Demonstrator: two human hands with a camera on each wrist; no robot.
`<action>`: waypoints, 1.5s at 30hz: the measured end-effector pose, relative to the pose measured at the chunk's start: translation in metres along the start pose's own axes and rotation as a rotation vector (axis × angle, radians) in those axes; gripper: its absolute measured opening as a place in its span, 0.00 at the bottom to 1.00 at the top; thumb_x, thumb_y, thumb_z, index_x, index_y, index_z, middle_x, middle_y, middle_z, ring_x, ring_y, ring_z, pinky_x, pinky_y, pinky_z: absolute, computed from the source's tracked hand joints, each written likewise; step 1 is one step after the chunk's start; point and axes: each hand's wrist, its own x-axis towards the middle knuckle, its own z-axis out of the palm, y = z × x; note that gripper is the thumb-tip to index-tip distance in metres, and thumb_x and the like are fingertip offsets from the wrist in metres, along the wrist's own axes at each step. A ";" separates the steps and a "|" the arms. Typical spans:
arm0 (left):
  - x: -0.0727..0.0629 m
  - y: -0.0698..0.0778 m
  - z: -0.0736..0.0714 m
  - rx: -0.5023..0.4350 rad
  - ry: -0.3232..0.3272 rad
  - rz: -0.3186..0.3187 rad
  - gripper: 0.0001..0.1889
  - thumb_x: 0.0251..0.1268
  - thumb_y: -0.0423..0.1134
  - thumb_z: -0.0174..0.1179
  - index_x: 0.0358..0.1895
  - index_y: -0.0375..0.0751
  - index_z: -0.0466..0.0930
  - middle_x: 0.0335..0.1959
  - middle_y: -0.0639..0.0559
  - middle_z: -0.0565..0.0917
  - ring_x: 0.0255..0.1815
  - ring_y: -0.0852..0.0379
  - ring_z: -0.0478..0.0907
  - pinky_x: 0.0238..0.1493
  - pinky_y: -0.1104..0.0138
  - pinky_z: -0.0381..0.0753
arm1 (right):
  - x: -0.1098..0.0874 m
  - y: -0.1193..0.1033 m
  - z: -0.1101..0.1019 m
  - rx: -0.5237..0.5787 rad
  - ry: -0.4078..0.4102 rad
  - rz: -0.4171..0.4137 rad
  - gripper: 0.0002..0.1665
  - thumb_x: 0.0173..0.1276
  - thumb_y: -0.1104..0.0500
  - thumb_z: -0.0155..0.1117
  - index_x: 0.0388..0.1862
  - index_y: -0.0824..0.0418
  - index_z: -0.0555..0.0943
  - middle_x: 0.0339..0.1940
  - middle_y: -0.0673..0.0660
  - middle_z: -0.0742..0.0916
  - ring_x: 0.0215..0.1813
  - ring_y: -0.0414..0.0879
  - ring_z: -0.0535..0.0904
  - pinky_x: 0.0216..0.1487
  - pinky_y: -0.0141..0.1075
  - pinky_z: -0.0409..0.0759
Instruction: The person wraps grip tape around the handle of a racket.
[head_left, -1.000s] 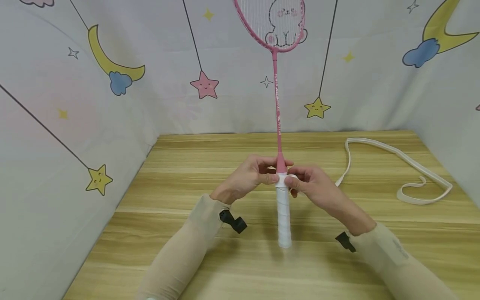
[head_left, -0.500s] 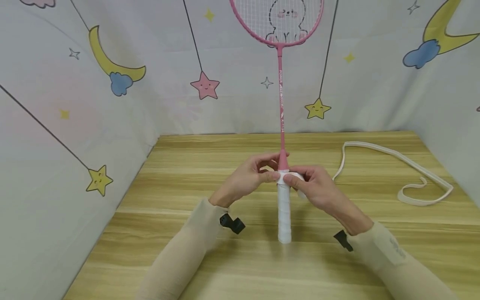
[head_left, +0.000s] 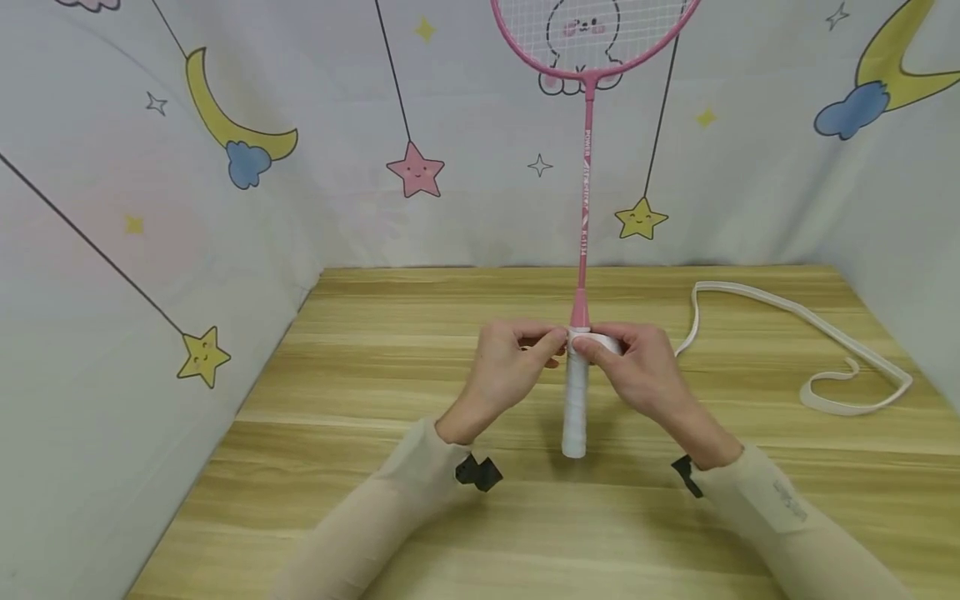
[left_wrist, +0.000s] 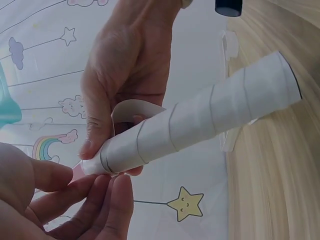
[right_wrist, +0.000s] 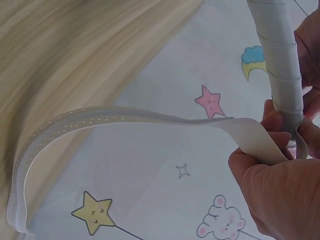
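Printed down the pink shaft (head_left: 585, 221) of the badminton racket (head_left: 587, 108), right of centre in the head view, is "POWER"; the smaller lettering below seems too soft to read surely. The racket stands nearly upright, its white-wrapped handle (head_left: 574, 408) lowest. Sleeved forearms (head_left: 375, 517) slant in from the bottom edge. The left hand's (head_left: 510, 367) thumb and fingers pinch the handle's top; the right hand (head_left: 645, 367) pinches white tape (right_wrist: 100, 116) there, its loose length curling at the frame's right
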 end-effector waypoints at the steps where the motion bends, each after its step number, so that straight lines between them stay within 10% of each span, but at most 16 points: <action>1: 0.000 0.001 0.000 -0.017 -0.008 -0.030 0.11 0.80 0.34 0.64 0.52 0.30 0.92 0.45 0.34 0.94 0.45 0.41 0.93 0.45 0.62 0.94 | 0.000 0.000 0.000 -0.011 0.007 -0.002 0.16 0.79 0.57 0.72 0.57 0.66 0.91 0.35 0.60 0.89 0.29 0.41 0.73 0.28 0.32 0.72; 16: 0.016 -0.001 0.008 -0.063 -0.076 -0.169 0.18 0.83 0.47 0.64 0.59 0.37 0.91 0.53 0.41 0.93 0.43 0.56 0.91 0.53 0.56 0.94 | 0.000 0.001 0.008 -0.089 0.058 -0.002 0.16 0.77 0.55 0.75 0.53 0.65 0.93 0.30 0.60 0.89 0.27 0.46 0.74 0.25 0.32 0.72; 29: 0.021 -0.009 -0.004 0.094 -0.154 -0.035 0.14 0.83 0.37 0.61 0.51 0.29 0.91 0.45 0.35 0.93 0.36 0.58 0.87 0.41 0.69 0.89 | -0.008 -0.010 -0.005 -0.168 -0.028 -0.019 0.09 0.75 0.55 0.76 0.39 0.60 0.92 0.25 0.54 0.85 0.27 0.44 0.73 0.28 0.33 0.71; 45: 0.019 -0.006 -0.019 -0.112 -0.260 -0.055 0.14 0.85 0.29 0.55 0.57 0.20 0.86 0.51 0.24 0.89 0.34 0.66 0.86 0.53 0.57 0.93 | -0.001 -0.005 -0.011 0.264 -0.148 0.091 0.10 0.85 0.63 0.60 0.45 0.72 0.80 0.30 0.45 0.90 0.33 0.39 0.80 0.37 0.31 0.81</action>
